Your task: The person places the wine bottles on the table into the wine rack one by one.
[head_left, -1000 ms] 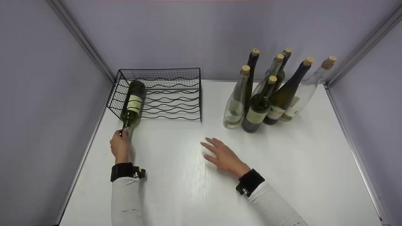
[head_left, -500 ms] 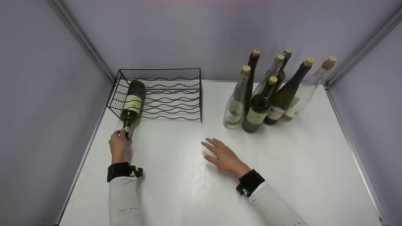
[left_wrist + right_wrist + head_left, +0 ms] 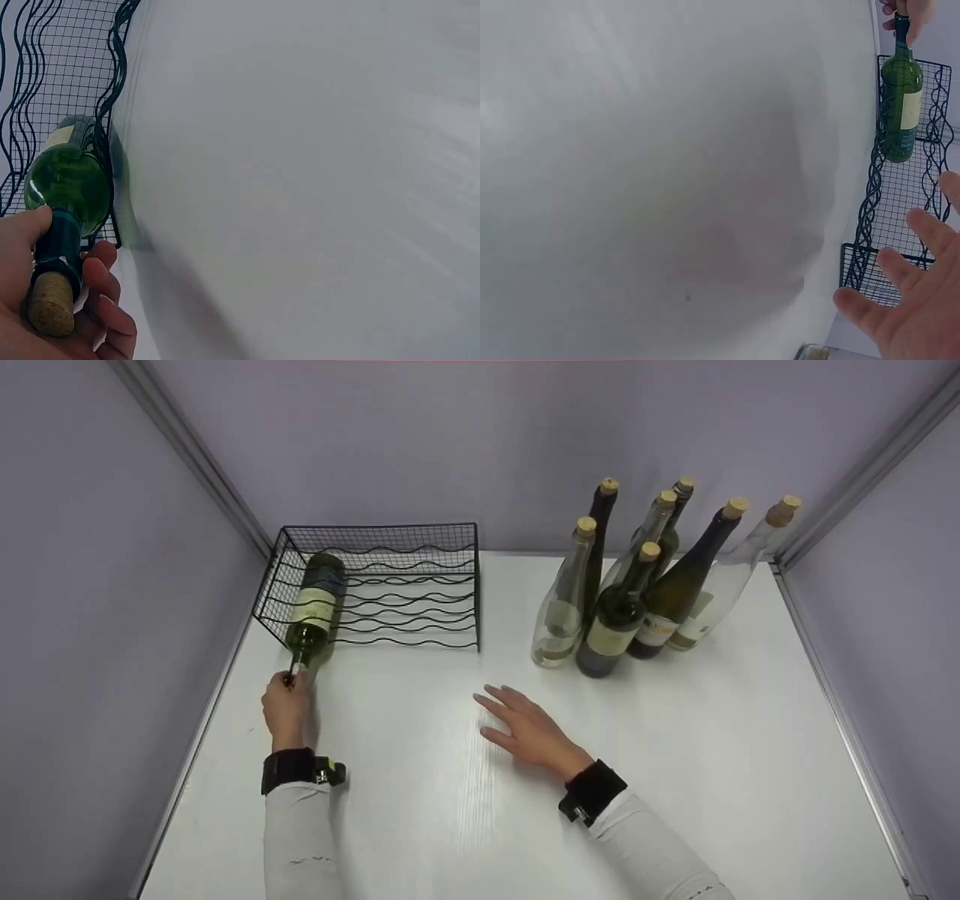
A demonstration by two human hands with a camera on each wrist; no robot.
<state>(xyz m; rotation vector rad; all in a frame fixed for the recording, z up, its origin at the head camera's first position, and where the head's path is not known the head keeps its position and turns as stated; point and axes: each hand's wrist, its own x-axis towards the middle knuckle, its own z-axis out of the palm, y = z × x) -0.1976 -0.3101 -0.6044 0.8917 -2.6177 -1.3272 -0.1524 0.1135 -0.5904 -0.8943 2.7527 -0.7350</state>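
Note:
A green wine bottle (image 3: 315, 604) with a pale label lies on its side in the leftmost slot of a black wire wine rack (image 3: 478, 585), its neck pointing to the front. My left hand (image 3: 285, 711) grips that neck; in the left wrist view the thumb and fingers (image 3: 105, 281) curl round it, just behind the cork (image 3: 52, 304). My right hand (image 3: 534, 735) holds nothing. Its fingers are spread over the white table, to the right of the rack and in front of the standing bottles.
Several corked bottles stand close together at the back right, among them a clear bottle (image 3: 559, 622), a dark green bottle (image 3: 615, 619) and a tall clear bottle (image 3: 731, 585). Grey panels wall in the white table (image 3: 420, 810) on the left, back and right.
My left hand has shifted slightly on the neck while the bottle turned a little, its label showing differently. The right hand stays almost in place.

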